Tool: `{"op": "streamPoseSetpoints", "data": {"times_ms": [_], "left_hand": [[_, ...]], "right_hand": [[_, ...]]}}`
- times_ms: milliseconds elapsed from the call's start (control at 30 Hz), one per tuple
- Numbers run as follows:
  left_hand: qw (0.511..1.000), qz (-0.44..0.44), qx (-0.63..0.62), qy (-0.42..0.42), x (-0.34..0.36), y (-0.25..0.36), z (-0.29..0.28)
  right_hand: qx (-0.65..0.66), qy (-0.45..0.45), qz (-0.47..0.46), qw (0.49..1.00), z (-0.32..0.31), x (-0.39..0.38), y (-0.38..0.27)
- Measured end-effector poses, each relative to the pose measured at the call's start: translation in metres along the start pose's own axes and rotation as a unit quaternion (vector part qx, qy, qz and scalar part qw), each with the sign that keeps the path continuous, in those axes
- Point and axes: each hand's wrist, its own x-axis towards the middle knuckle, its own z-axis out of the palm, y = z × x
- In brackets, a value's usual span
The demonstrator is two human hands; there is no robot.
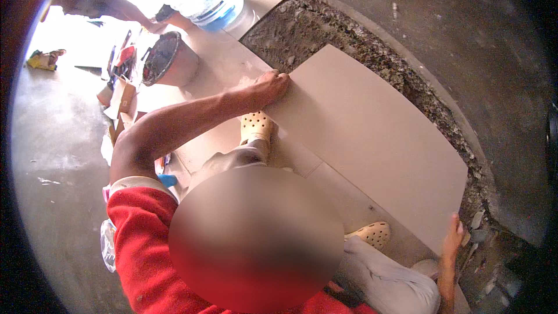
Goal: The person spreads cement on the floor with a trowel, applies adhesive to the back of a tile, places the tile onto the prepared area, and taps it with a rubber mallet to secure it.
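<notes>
A large beige tile [378,134] lies tilted across the middle right, beside a strip of rough dark rubble [282,29]. My left hand [271,86] grips its upper-left edge with fingers curled round it. Down at the lower right, my right hand [453,232] holds the tile's near right edge, its fingers partly hidden. Beneath the tile and to its left are laid tiles [302,157]. My feet, in pale perforated clogs [255,125], rest by the tile's left edge. A blurred oval covers the lower middle of the view.
A clear blue-tinted water jug [218,3] and a mortar-smeared bucket [171,61] stand at the upper left, near another person's bare limb [128,9]. Cardboard [122,96] and assorted clutter line the left. A curved concrete wall or ledge [465,35] borders the rubble strip.
</notes>
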Motion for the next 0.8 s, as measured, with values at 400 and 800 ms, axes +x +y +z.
{"op": "streamPoseSetpoints", "data": {"times_ms": [400,800], "left_hand": [[0.906,-0.227,-0.291,0.208,0.061,-0.177,0.017],[0.91,-0.215,-0.192,0.298,0.142,-0.332,0.016]], "right_hand": [[0.062,0.004,0.085,0.994,0.111,-0.051,-0.192],[0.058,0.041,0.138,0.988,0.264,-0.043,-0.314]]}}
